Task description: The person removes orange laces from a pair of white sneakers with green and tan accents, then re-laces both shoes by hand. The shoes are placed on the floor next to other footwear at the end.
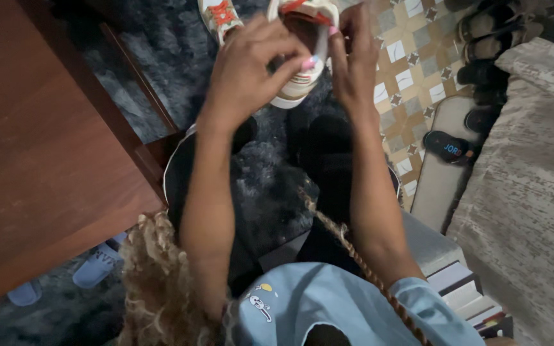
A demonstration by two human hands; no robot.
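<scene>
Two hands hold up a white sneaker with orange trim.

The left hand (248,64) is curled, with its fingertips pinched at the open top of the white sneaker with orange trim (302,57), and the right hand (352,61) grips the other side of that shoe, fingers bent around its edge. The shoe is lifted above the fluffy dark grey rug (264,173), toe end pointing down toward the person. A second matching sneaker with orange laces (220,16) lies just beside it on the rug. To the left stands a smooth brown wooden table (40,147), with pale blue rubber slides (94,266) under its edge. To the right, the floor has patterned tan tiles (411,70), and dark sandals (488,45) sit in a row near a rough grey woven cover (533,192). Stacked books (466,295) sit at the bottom right.
</scene>
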